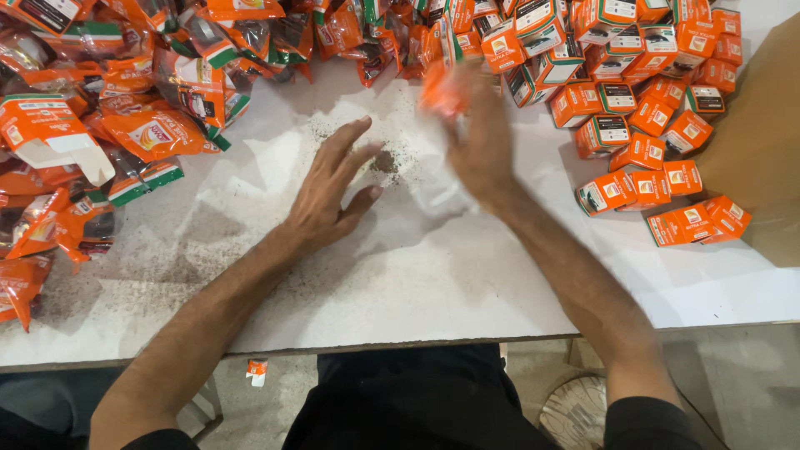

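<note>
White tabletop [433, 275] fills the head view, dusted with dark powder [385, 161] at its middle. Orange foil pouches [125, 125] heap along the far left; small orange boxes [642, 150] cluster at the far right, beside a brown cardboard sheet [762, 142]. Left hand [329, 192] lies flat, fingers spread wide, touching the table just left of the powder. Right hand [482, 142], blurred, is raised over the far middle, fingers closed on an orange packet [442, 90].
</note>
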